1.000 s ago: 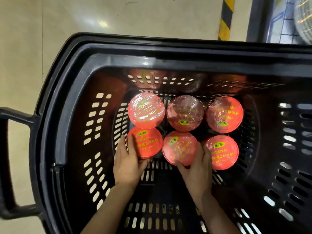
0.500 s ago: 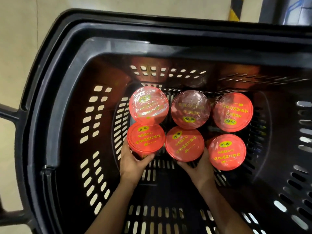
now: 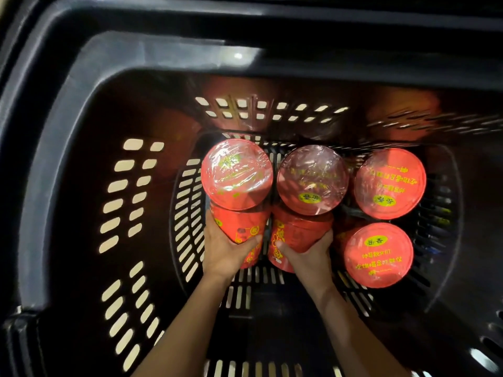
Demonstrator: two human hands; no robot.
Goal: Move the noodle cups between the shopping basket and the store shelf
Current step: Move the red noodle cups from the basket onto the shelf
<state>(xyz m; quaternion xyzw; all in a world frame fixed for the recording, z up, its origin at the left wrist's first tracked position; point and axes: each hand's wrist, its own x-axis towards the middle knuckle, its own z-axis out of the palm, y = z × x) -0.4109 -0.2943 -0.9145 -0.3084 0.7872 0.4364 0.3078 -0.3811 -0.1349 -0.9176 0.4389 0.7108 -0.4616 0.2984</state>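
Several red noodle cups stand in a black shopping basket. My left hand grips the side of the near-left cup. My right hand grips the side of the near-middle cup. Both gripped cups show their red sides, and their lids are hidden under the back row. The back row holds a left cup, a middle cup and a right cup. Another cup stands at the near right, untouched.
The basket's slotted walls close in on every side, with a thick dark rim at the far end. The slotted floor shows between my forearms. No shelf is in view.
The camera has dropped closer into the basket. Both hands have closed round the sides of the two near cups, which now sit tilted or lifted so their sides face me instead of their lids.
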